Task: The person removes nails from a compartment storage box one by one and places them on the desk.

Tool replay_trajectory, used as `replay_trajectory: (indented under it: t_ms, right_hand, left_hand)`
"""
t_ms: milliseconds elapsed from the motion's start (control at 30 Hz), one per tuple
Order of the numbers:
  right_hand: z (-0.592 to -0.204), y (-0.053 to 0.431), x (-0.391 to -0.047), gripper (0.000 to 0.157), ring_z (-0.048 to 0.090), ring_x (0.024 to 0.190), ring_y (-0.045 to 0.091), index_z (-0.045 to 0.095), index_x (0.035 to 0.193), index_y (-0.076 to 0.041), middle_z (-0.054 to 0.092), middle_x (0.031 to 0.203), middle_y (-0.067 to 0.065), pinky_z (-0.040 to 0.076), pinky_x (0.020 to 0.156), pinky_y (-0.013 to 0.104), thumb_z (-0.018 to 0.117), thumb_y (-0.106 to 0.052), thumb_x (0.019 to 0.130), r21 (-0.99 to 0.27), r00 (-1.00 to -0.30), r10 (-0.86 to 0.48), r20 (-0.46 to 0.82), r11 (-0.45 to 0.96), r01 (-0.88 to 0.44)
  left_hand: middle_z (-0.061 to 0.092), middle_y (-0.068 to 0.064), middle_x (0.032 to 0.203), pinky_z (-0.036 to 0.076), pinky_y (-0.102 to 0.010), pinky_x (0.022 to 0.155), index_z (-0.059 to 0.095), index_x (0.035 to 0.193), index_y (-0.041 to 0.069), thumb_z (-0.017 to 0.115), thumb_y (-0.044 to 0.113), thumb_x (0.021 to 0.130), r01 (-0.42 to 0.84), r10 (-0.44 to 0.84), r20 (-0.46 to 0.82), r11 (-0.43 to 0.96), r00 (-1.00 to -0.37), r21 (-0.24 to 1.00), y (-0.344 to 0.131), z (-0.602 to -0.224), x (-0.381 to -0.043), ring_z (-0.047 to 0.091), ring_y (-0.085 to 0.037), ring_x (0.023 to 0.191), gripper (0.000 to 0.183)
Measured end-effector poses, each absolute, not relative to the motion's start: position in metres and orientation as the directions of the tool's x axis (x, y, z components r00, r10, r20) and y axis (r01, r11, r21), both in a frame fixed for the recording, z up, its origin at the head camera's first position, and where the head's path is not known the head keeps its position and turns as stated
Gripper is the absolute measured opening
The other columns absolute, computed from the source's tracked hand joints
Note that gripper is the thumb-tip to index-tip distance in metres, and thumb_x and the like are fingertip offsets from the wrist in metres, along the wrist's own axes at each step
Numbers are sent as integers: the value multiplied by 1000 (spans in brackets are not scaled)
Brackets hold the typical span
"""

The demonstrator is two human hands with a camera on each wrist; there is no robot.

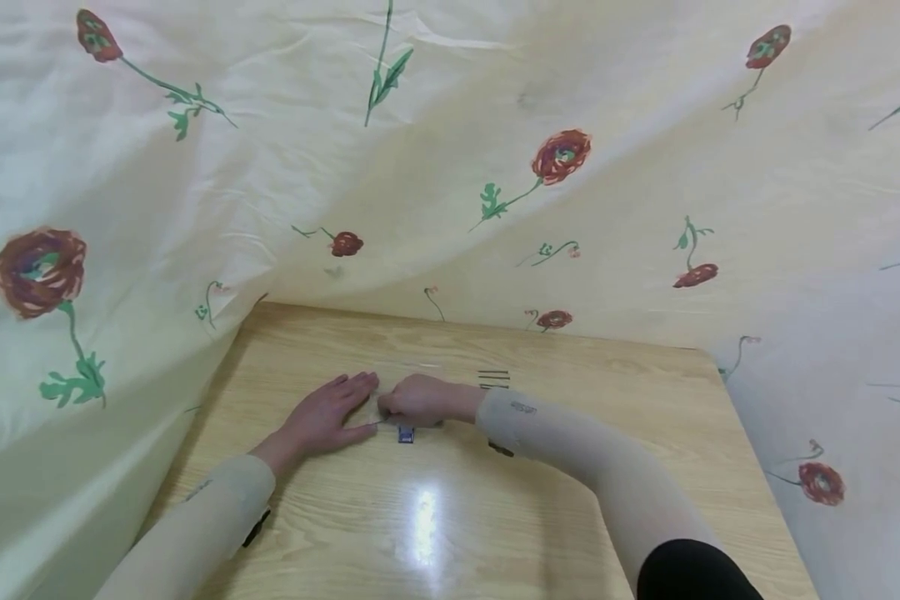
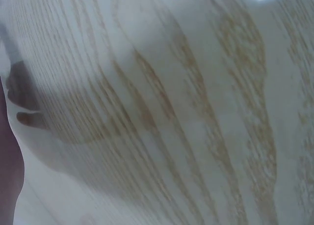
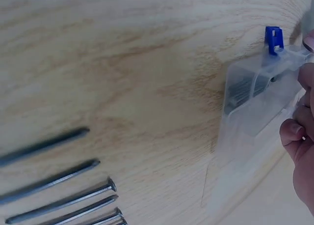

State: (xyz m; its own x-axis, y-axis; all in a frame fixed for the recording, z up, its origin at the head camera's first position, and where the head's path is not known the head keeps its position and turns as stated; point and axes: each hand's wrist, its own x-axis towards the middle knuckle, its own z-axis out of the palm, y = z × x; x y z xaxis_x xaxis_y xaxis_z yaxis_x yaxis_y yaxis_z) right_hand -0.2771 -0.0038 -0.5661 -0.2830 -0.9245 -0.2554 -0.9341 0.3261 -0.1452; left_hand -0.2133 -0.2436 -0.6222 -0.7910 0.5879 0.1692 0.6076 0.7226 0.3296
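A clear plastic box with a blue latch lies on the table, and grey metal pieces show inside it. My right hand is over the box, its fingers curled and pinching the box's edge near the latch. Flat on the wood, my left hand has its fingers spread out, fingertips right at the box's left side. In the left wrist view only a sliver of that hand shows at the left edge. Much of the box is hidden under the right hand in the head view.
Several steel nails lie side by side on the wooden table, right of the box and beside my right wrist. A flowered cloth hangs behind the table and along its sides. Light glares off the table's front part.
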Motion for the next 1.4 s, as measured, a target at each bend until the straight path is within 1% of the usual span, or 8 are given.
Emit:
replay_trajectory:
  t_ms: [133, 233, 400, 533, 800, 967, 1167, 1400]
  right_hand:
    - [-567, 0, -278, 17, 71, 81, 8, 71, 119, -13, 78, 96, -2, 58, 76, 18, 64, -24, 109, -225, -324, -925, -201, 365, -903]
    - [-565, 4, -277, 19, 67, 77, 6, 72, 121, -12, 76, 94, -1, 56, 73, 18, 63, -22, 109, -309, -380, -912, -154, 409, -858]
    - [-555, 16, -273, 17, 53, 62, 3, 73, 120, -10, 66, 77, -5, 48, 59, 19, 64, -19, 108, -430, -474, -880, -43, 445, -786]
    - [-547, 35, -267, 15, 43, 58, 1, 73, 117, -9, 55, 69, -10, 40, 54, 19, 67, -17, 106, -483, -552, -834, 27, 472, -738]
    - [-542, 97, -254, 14, 40, 56, 2, 72, 117, -9, 50, 68, -10, 40, 51, 20, 66, -18, 107, -564, -678, -734, 23, 551, -615]
    - [-542, 137, -241, 11, 40, 57, 1, 73, 112, -10, 53, 69, -11, 38, 51, 20, 68, -18, 106, -506, -733, -680, 28, 623, -597]
    - [-546, 176, -219, 9, 44, 59, 0, 74, 108, -8, 61, 72, -8, 42, 53, 23, 70, -14, 103, -423, -736, -676, 43, 655, -626]
    - [-553, 202, -200, 9, 35, 55, 0, 75, 109, -9, 48, 64, -12, 33, 49, 22, 72, -13, 101, -362, -769, -640, -6, 718, -595]
  left_hand:
    - [42, -8, 169, 29, -48, 131, 39, 165, 7, 69, 55, 100, 608, 591, 160, 726, -790, 322, -244, -621, -213, 40, -28, 156, 86]
    - [40, -8, 170, 27, -47, 132, 38, 166, 7, 67, 56, 100, 606, 594, 146, 726, -791, 325, -243, -621, -212, 39, -28, 157, 87]
    - [39, -9, 170, 27, -48, 132, 38, 166, 8, 66, 58, 100, 596, 584, 144, 734, -799, 326, -243, -621, -212, 39, -28, 157, 88]
    - [39, -8, 171, 28, -48, 132, 38, 166, 8, 66, 59, 100, 589, 580, 136, 739, -803, 327, -241, -621, -211, 39, -28, 157, 88]
    - [39, -9, 171, 29, -49, 131, 38, 166, 8, 63, 62, 100, 585, 573, 142, 743, -807, 326, -240, -623, -208, 39, -30, 157, 88]
    - [40, -10, 170, 29, -51, 131, 40, 165, 7, 63, 62, 101, 582, 568, 149, 745, -810, 326, -241, -624, -205, 40, -31, 156, 88]
    - [38, -9, 171, 27, -50, 131, 38, 166, 7, 63, 61, 101, 572, 566, 128, 746, -814, 341, -241, -624, -204, 38, -30, 157, 88]
    - [40, -10, 170, 29, -52, 131, 39, 165, 7, 63, 60, 101, 577, 565, 145, 742, -812, 342, -240, -622, -206, 39, -31, 156, 87]
